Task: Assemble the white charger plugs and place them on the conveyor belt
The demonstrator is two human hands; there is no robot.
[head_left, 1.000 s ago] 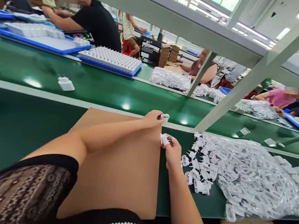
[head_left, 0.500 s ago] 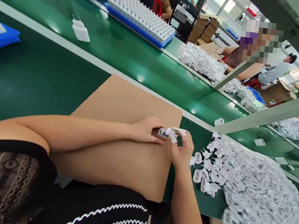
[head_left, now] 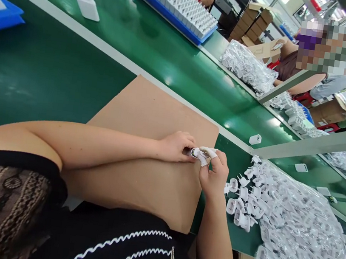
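Observation:
My left hand (head_left: 175, 146) is closed round a small white charger shell (head_left: 191, 152), held just above a brown cardboard sheet (head_left: 149, 117). My right hand (head_left: 215, 174), with white cots on its fingertips, pinches a white plug piece (head_left: 203, 156) against the open end of that shell. The two hands meet at the sheet's right edge. To the right of my right hand a heap of white plug pieces (head_left: 243, 199) spills out of a clear plastic bag (head_left: 301, 224).
A green conveyor belt (head_left: 146, 44) runs behind the sheet, carrying a white charger (head_left: 86, 4) and smaller white parts (head_left: 255, 139). A blue tray of upright white parts (head_left: 177, 6) sits beyond it. A blue tray (head_left: 2, 15) lies far left. Other people work across the line.
My left hand drew back from the belt edge with the shell and met my right hand over the cardboard. The view dropped lower and the two pieces now touch.

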